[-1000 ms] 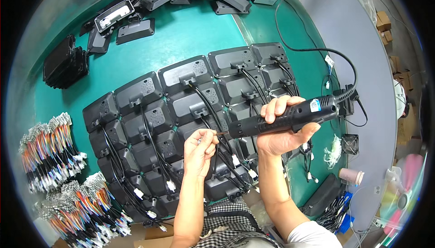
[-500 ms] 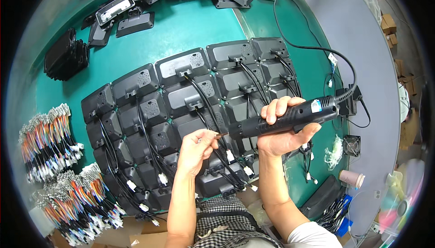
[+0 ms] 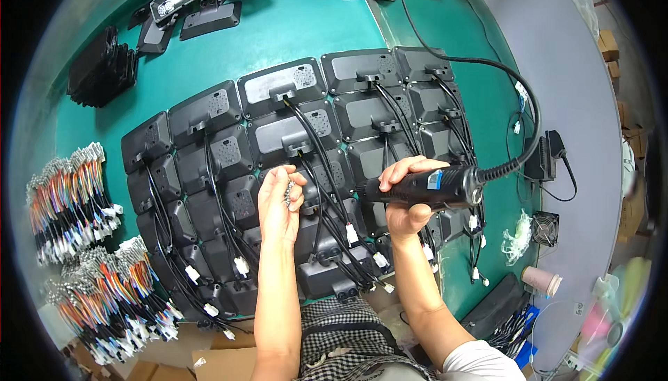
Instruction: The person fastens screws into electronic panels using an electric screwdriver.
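My right hand [image 3: 407,221] is wrapped round a black corded electric screwdriver [image 3: 456,185], its tip end pointing left and its cord rising from the right end. To the left of it, my left hand [image 3: 273,214] is curled palm up around several small metal screws [image 3: 288,193], a gap apart from the screwdriver. Beneath both hands lie rows of black plastic housings [image 3: 289,130] edge to edge, with black cables [image 3: 309,141] coming out of them and ending in white connectors [image 3: 351,233].
Bundles of coloured wires [image 3: 76,186] lie at the left. A stack of black panels [image 3: 104,68] stands far left, with more housings [image 3: 212,19] along the back. A small fan [image 3: 545,229], a paper cup [image 3: 541,280] and a black adapter [image 3: 546,158] are at the right.
My left hand has moved left, away from the screwdriver's tip, and turned so screws show in its fingers. My right hand has drawn the screwdriver slightly left and changed its angle.
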Demonstrator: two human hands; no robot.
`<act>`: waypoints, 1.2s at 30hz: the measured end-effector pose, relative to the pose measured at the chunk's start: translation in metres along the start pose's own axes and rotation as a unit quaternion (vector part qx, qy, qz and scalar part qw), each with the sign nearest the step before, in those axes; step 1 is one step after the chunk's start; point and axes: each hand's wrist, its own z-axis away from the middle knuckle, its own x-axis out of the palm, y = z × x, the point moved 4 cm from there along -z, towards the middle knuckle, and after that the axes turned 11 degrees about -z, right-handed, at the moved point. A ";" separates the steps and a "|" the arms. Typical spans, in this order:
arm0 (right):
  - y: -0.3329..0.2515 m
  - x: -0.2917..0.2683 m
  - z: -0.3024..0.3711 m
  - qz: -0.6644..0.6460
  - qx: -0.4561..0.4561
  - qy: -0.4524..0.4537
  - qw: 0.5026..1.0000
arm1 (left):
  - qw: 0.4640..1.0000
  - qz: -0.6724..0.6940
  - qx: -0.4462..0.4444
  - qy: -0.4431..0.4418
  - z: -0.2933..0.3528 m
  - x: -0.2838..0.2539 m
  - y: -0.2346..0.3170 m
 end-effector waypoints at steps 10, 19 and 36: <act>0.006 0.001 0.017 -0.061 -0.045 -0.091 0.993 | 0.999 -0.029 -0.023 -0.008 0.000 0.003 -0.006; 0.011 0.002 0.021 -0.098 -0.044 -0.097 0.989 | 1.000 0.000 -0.021 -0.018 0.002 0.004 -0.006; -0.060 0.028 0.010 -0.225 0.010 0.049 0.973 | 0.991 -0.012 -0.113 -0.077 0.087 0.016 -0.018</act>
